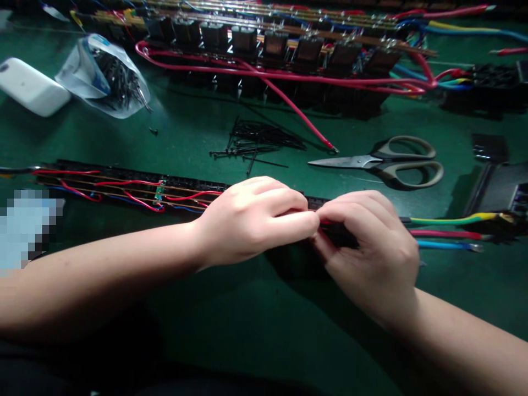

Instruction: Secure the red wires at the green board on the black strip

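Note:
A long black strip assembly (124, 187) with red and blue wires and a small green circuit board (159, 191) lies across the green table. My left hand (259, 220) rests over its right half, fingers together and curled at the tips. Beside it, my right hand (367, 242) pinches with thumb and forefinger right at the left fingertips, over the strip. What sits between the fingertips is hidden. Yellow-green, red and blue cables (449, 235) run out from the strip's right end, past my right hand.
Scissors (371, 161) and a pile of black cable ties (264, 137) lie beyond my hands. A plastic bag of black ties (111, 77) and a white device (33, 88) are at upper left. Several finished-looking wired assemblies (280, 44) line the back, with a red cable (292, 110) reaching forward.

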Available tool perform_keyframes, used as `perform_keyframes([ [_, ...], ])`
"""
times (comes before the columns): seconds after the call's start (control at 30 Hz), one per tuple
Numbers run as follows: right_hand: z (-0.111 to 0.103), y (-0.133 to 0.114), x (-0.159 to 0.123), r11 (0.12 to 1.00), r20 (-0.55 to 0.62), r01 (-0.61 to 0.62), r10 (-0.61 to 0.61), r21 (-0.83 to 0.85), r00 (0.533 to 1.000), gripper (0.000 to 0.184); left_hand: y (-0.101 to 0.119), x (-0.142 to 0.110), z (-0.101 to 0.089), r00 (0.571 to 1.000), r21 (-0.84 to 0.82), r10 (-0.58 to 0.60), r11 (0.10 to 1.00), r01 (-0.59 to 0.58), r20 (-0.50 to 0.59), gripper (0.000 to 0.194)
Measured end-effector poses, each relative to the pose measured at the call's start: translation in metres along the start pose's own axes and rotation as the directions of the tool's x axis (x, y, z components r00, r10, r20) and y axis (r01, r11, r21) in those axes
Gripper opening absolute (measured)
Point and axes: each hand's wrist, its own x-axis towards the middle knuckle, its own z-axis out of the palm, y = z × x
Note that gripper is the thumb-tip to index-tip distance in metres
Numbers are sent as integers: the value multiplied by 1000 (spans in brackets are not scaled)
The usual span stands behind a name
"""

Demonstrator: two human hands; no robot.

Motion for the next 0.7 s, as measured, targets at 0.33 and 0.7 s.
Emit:
perform_keyframes([
  [0.33,0,6,-4,1000,23,22,-22,-11,999,19,1,-2,2,994,87,-60,995,52,92,28],
  [0.7,5,9,-1,1000,-20,26,-26,-9,999,20,-2,4,0,952,15,-177,984,180,248,41],
])
